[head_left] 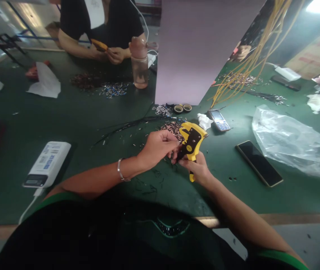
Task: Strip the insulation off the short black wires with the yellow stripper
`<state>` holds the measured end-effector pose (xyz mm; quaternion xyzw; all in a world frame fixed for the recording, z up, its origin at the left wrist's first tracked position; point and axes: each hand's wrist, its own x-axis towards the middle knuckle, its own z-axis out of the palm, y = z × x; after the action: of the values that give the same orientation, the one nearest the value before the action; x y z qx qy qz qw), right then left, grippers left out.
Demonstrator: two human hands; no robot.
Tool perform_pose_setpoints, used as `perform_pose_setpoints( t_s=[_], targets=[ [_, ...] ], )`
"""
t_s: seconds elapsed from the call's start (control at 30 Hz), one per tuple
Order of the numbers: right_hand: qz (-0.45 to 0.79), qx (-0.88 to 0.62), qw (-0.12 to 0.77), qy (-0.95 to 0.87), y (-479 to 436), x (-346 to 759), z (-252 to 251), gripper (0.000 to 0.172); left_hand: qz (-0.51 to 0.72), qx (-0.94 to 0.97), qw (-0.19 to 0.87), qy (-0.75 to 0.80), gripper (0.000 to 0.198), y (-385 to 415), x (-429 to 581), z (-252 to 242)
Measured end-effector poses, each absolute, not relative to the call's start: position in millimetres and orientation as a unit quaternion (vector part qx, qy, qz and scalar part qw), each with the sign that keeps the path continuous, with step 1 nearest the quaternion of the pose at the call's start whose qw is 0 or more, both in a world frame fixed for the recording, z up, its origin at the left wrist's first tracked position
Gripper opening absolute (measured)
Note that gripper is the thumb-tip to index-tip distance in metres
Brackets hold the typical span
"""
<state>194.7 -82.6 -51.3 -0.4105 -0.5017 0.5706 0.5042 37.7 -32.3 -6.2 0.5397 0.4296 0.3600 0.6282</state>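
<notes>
My right hand [200, 167] is wrapped round the handles of a yellow and black wire stripper [195, 139], its head tilted up above the green table. Close to the tool's left side, my left hand [157, 147] has its thumb and fingers pinched together. Whatever lies between those fingertips is too small to make out. Behind both hands is a pile of small copper-coloured pieces [171, 128], partly covered by them. A bundle of thin black wires [126, 123] stretches leftward from the pile. Small silvery terminals [162, 110] lie just beyond it.
A pale upright panel [190, 48] stands ahead, with two tape rolls [182, 108] at its foot. A power bank [47, 164] lies left; a keypad phone [219, 120], smartphone [259, 163] and plastic bag [292, 142] lie right. Across the table, beside a bottle [140, 69], a person's hands [115, 55] hold a yellow tool.
</notes>
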Motion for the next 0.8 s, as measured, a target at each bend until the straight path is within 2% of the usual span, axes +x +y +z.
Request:
perform_pose_setpoints(
  t_s=[0.2, 0.8],
  targets=[
    [0.539, -0.425, 0.496, -0.532, -83.5, 195.1, -50.4, 0.011, 0.330, 0.555, 0.625, 0.440, 0.007, -38.1, 38.5, 0.6],
    [0.447, -0.492, 0.489, -0.565, -91.5, 195.4, -57.3, 0.009, 0.326, 0.564, 0.620, 0.437, 0.013, -42.0, 38.7, 7.6]
  ],
)
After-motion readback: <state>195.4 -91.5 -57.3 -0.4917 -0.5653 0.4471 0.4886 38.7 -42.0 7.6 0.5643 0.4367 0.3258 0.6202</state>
